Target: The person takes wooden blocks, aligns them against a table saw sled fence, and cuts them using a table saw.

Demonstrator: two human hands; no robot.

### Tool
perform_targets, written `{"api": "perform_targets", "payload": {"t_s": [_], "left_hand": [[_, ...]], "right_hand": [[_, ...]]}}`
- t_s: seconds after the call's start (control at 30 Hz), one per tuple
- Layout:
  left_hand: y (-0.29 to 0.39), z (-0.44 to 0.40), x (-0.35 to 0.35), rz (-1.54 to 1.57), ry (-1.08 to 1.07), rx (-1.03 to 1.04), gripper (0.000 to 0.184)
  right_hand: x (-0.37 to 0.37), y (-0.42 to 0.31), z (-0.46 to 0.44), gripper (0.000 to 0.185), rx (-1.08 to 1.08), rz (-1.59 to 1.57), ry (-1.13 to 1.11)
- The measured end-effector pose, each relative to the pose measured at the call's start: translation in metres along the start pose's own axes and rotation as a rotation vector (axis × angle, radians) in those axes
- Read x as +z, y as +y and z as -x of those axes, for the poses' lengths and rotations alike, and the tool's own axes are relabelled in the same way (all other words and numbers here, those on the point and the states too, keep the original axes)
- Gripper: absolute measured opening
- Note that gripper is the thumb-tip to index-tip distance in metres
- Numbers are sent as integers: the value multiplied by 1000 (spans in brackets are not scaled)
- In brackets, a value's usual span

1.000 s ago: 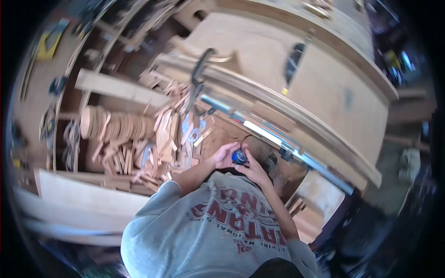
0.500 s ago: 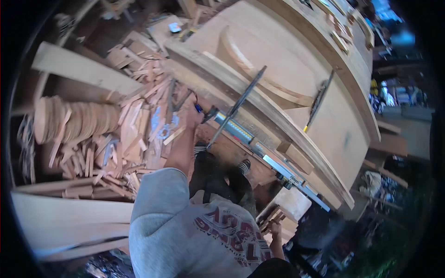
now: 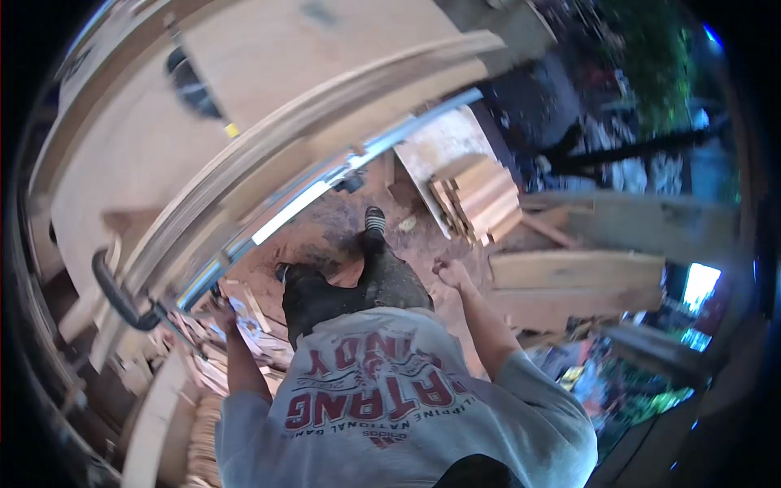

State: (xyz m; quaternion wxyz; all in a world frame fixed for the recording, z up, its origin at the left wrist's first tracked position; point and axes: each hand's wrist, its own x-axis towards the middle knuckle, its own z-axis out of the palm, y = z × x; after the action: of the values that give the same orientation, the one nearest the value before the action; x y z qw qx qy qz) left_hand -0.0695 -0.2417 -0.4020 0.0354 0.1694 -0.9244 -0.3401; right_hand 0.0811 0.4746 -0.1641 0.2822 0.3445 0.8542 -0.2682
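My left hand (image 3: 220, 315) is by the near end of a long metal rail (image 3: 305, 199) with a scale on it, close to a small dark part. Blur hides its fingers. A dark bar clamp (image 3: 122, 297) grips the bench edge just to the left of this hand. My right hand (image 3: 450, 272) hangs out in front of me with its fingers curled in and nothing visible in them. It is apart from a stack of cut wood pieces (image 3: 480, 199), which rests on a pale board (image 3: 443, 134) beyond it.
A large wooden panel (image 3: 268, 49) with layered edge strips spans the upper left. A second clamp (image 3: 191, 85) with a yellow tip lies across it. Planks (image 3: 578, 272) stand to the right. Wood offcuts and a stack of rounded wooden pieces (image 3: 203, 439) are at lower left.
My view has swung to the right, so the bench now lies at upper left. My right hand has come away from the stack of wood pieces. The left stays near the rail's end.
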Motion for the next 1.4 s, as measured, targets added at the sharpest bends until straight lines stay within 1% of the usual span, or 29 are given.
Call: {"api": "perform_targets", "payload": {"t_s": [0.03,0.07,0.1,0.13,0.17,0.2,0.27,0.3,0.33,0.4,0.43,0.5,0.57,0.67,0.7,0.8,0.83,0.9,0.97,1.03,1.07,1.1,1.13,1.17,1.23,1.27,1.33,1.37,1.4], "left_hand": [[5,16,-3,-171,-104,179,65],[44,41,-10,-31,-333,-58,52],[45,58,-9,-155,-613,-63,49],[63,69,-11,-288,-899,106,45],[85,78,-9,-325,-1110,283,42],[113,83,-4,-305,-1238,380,39],[179,101,1,-99,-1251,124,45],[261,106,-5,-70,-1145,-330,52],[278,107,8,-112,-1095,-279,54],[327,103,21,-20,-1026,-411,50],[337,93,31,-96,-1030,-208,47],[377,81,39,-42,-975,-174,47],[414,71,45,53,-927,-173,46],[449,70,45,48,-860,-156,43],[433,70,47,67,-849,-159,43],[454,103,34,80,-804,-116,40],[429,118,41,208,-686,-174,36],[429,140,31,125,-660,-188,32],[421,160,22,155,-598,-187,32],[409,172,20,169,-546,-217,33],[418,169,15,145,-540,-251,34],[437,163,6,170,-470,-277,34],[461,155,-7,204,-463,-248,34],[477,147,-22,237,-470,-209,34],[490,127,-43,246,-418,-170,33],[493,119,-50,232,-392,-133,31],[495,101,-69,345,-326,-115,29],[496,94,-82,328,-281,-44,28],[498,87,-96,306,-233,21,27]], "right_hand": [[1,29,-9,52,31,-40,62],[-2,55,-19,52,51,-86,64],[-6,79,-29,53,171,-132,152],[-11,100,-39,54,293,-174,231],[-22,115,-45,56,369,-228,323],[-33,128,-53,57,446,-278,411],[-40,176,-85,61,580,-374,570],[-54,179,-91,61,591,-402,555],[-76,180,-93,64,657,-454,581],[-105,182,-112,66,725,-523,594],[-104,199,-129,71,708,-593,659],[-93,221,-157,76,687,-669,708],[-92,229,-184,83,755,-590,609],[-97,228,-189,87,765,-505,553],[-107,216,-187,87,749,-505,547],[-142,173,-170,74,827,-690,611],[-145,165,-173,74,798,-687,611],[-138,145,-187,49,381,-1288,415],[-179,68,-167,20,124,-1280,351],[-238,-43,-126,45,-155,-1643,56],[-262,-95,-110,45,-213,-1615,-27],[-283,-139,-91,52,-370,-1510,-185],[-288,-172,-78,58,-512,-1398,-319],[-283,-204,-73,58,-542,-1372,-343],[-282,-269,-70,71,-902,-1015,-214],[-281,-299,-64,71,-926,-992,-208],[-276,-360,-49,74,-1139,-663,-99],[-273,-386,-39,72,-1075,-631,-51],[-271,-407,-36,72,-1102,-607,-61]]}}
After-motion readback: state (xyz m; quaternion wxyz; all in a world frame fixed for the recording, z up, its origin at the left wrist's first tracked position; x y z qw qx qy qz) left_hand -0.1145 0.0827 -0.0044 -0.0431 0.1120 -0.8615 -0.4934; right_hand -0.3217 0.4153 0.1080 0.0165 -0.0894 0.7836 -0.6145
